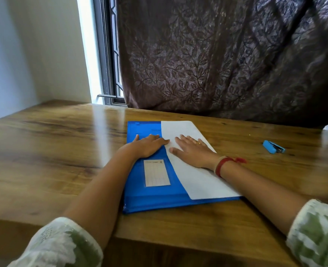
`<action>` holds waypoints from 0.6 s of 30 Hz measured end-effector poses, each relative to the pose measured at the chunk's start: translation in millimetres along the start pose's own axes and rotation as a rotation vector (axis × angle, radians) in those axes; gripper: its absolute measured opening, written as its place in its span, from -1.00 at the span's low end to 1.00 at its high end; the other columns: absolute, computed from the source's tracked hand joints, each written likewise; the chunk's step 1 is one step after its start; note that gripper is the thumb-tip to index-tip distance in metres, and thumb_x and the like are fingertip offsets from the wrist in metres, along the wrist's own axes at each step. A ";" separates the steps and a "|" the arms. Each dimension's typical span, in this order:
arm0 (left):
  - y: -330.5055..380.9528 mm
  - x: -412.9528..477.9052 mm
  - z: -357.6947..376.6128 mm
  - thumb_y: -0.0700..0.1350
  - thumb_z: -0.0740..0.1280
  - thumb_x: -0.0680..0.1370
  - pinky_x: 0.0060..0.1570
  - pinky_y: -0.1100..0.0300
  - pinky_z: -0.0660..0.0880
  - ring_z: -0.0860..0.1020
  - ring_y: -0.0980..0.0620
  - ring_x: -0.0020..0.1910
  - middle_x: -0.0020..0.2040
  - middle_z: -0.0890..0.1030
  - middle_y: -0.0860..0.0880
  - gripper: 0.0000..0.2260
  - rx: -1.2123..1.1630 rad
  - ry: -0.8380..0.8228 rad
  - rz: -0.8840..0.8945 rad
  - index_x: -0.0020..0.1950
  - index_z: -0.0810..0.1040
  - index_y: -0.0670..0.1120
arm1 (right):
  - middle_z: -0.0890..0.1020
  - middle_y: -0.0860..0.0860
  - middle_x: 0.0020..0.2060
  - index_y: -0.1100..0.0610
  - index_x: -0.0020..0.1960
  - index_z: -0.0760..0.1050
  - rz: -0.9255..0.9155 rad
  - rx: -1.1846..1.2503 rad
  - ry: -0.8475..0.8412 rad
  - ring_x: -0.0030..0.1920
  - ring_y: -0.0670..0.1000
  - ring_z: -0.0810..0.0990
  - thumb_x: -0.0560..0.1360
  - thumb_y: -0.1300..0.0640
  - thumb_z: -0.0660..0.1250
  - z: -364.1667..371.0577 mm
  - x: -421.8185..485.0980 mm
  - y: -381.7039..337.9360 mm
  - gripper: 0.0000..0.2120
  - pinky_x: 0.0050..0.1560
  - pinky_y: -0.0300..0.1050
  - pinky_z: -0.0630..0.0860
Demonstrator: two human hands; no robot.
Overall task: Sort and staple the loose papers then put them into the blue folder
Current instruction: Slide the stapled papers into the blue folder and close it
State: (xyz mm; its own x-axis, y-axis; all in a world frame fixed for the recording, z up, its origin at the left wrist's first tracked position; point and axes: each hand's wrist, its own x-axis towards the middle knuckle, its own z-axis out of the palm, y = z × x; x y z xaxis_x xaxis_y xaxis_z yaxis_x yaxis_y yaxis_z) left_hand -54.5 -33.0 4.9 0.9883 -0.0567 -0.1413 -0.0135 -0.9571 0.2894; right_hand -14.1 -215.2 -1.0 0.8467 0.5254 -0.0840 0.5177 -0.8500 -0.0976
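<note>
Nearest, on wooden table [43, 151]: blue folder [149, 197] lying flat, w/ white label. Across its right part, white papers [197, 180]; tucked in or on top, can't tell. Left hand [149, 145] pressing flat on folder, right hand [192, 149] spread flat on papers. Farther right, well apart: blue stapler [274, 146]. Behind: brown leaf-pattern curtain [217, 54].
</note>
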 end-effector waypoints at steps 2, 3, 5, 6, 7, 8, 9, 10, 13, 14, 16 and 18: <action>0.5 -0.1 1.3 0.16 -0.19 0.67 0.48 -0.23 -0.26 0.02 -0.06 0.57 0.60 0.07 -0.05 -0.52 0.028 0.017 -0.008 0.58 0.12 0.14 | -0.12 -0.03 0.58 -0.03 0.59 -0.15 -0.055 -0.031 -0.037 0.56 0.01 -0.15 0.57 -0.34 -0.13 -0.8 -27.7 -0.9 -0.31 0.53 0.11 -0.18; 0.6 -0.3 1.8 0.18 -0.19 0.66 0.47 -0.24 -0.26 0.04 -0.06 0.57 0.60 0.08 -0.05 -0.51 0.030 0.024 -0.017 0.57 0.14 0.13 | -0.13 -0.04 0.58 -0.04 0.59 -0.18 -0.079 -0.043 -0.057 0.56 0.00 -0.16 0.57 -0.35 -0.13 -0.9 -39.0 -0.9 -0.30 0.53 0.11 -0.18; 0.8 -0.9 3.4 0.19 -0.18 0.66 0.46 -0.27 -0.26 0.04 -0.05 0.57 0.60 0.08 -0.04 -0.51 0.041 0.034 -0.027 0.57 0.13 0.16 | -0.17 -0.06 0.57 -0.07 0.58 -0.21 -0.117 -0.060 -0.090 0.56 -0.01 -0.19 0.55 -0.36 -0.13 -1.1 -58.4 -1.6 -0.29 0.53 0.10 -0.21; 2.0 -1.9 4.6 0.17 -0.16 0.66 0.46 -0.28 -0.25 0.01 -0.05 0.58 0.60 0.06 -0.03 -0.53 0.069 0.037 -0.023 0.57 0.11 0.18 | -0.19 -0.06 0.57 -0.09 0.57 -0.23 -0.131 -0.065 -0.107 0.56 -0.02 -0.21 0.55 -0.37 -0.14 -1.1 -66.9 -2.4 -0.29 0.53 0.09 -0.22; 2.6 -2.0 5.9 0.15 -0.14 0.67 0.45 -0.30 -0.24 -0.01 -0.04 0.58 0.60 0.05 -0.02 -0.55 0.108 0.042 -0.016 0.57 0.08 0.19 | -0.21 -0.07 0.56 -0.11 0.57 -0.25 -0.144 -0.068 -0.124 0.55 -0.02 -0.22 0.54 -0.37 -0.14 -1.1 -73.8 -3.4 -0.30 0.52 0.08 -0.24; 2.9 -2.0 6.8 0.14 -0.10 0.67 0.45 -0.32 -0.22 -0.02 -0.04 0.58 0.60 0.04 -0.01 -0.56 0.141 0.051 -0.007 0.57 0.05 0.19 | -0.23 -0.07 0.56 -0.12 0.56 -0.26 -0.156 -0.073 -0.139 0.55 -0.02 -0.24 0.54 -0.37 -0.14 -1.0 -80.5 -4.6 -0.30 0.52 0.08 -0.25; 2.8 -3.0 8.6 0.14 -0.07 0.67 0.45 -0.32 -0.22 -0.02 -0.03 0.58 0.60 0.04 0.00 -0.56 0.150 0.056 -0.007 0.57 0.04 0.20 | -0.24 -0.07 0.56 -0.14 0.56 -0.28 -0.171 -0.083 -0.155 0.55 -0.01 -0.25 0.52 -0.39 -0.15 0.1 -87.5 -5.9 -0.29 0.52 0.09 -0.26; 2.3 -3.0 9.4 0.15 -0.06 0.67 0.45 -0.31 -0.22 -0.02 -0.02 0.58 0.60 0.05 0.01 -0.56 0.150 0.061 -0.008 0.57 0.04 0.20 | -0.26 -0.08 0.55 -0.15 0.55 -0.29 -0.191 -0.092 -0.164 0.55 -0.01 -0.27 0.50 -0.40 -0.16 1.0 -93.7 -6.9 -0.27 0.52 0.09 -0.27; 0.8 -2.5 11.4 0.13 -0.07 0.68 0.45 -0.33 -0.22 -0.04 -0.02 0.58 0.61 0.02 0.02 -0.56 0.180 0.059 0.008 0.58 0.03 0.19 | -0.28 -0.10 0.55 -0.17 0.54 -0.30 -0.254 -0.088 -0.179 0.54 -0.04 -0.30 0.43 -0.44 -0.19 6.8 -109.7 -9.3 -0.23 0.51 0.04 -0.31; 0.9 -2.7 11.6 0.14 -0.08 0.67 0.44 -0.35 -0.21 -0.05 -0.02 0.58 0.61 0.01 0.02 -0.55 0.201 0.055 0.022 0.58 0.02 0.19 | -0.27 -0.11 0.55 -0.17 0.54 -0.29 -0.278 -0.076 -0.183 0.54 -0.05 -0.30 0.43 -0.43 -0.19 7.4 -114.0 -9.6 -0.23 0.50 0.02 -0.32; 2.0 -5.5 11.7 0.22 -0.08 0.65 0.45 -0.33 -0.23 -0.06 -0.03 0.58 0.61 -0.01 0.02 -0.51 0.218 0.055 0.036 0.58 -0.01 0.19 | -0.20 -0.11 0.56 -0.16 0.56 -0.20 -0.332 -0.004 -0.220 0.54 -0.08 -0.26 0.48 -0.38 -0.14 4.0 -117.5 -8.1 -0.28 0.49 0.00 -0.32; 2.9 -8.8 13.7 0.36 -0.06 0.58 0.47 -0.28 -0.23 -0.07 -0.03 0.58 0.61 -0.02 0.02 -0.40 0.215 0.061 0.039 0.58 -0.02 0.20 | 0.03 -0.10 0.57 -0.17 0.53 0.09 -0.356 0.253 -0.298 0.55 -0.08 -0.06 0.56 -0.29 0.00 -7.8 -117.6 -4.4 -0.43 0.50 0.01 -0.20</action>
State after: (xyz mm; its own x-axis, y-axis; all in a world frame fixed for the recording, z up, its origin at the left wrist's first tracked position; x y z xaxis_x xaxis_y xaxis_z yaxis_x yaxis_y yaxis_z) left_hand -65.3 -39.1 -6.0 0.9937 -0.0834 -0.0747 -0.0771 -0.9934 0.0844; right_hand -115.0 -273.6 17.1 0.5335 0.7992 -0.2769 0.6895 -0.6005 -0.4050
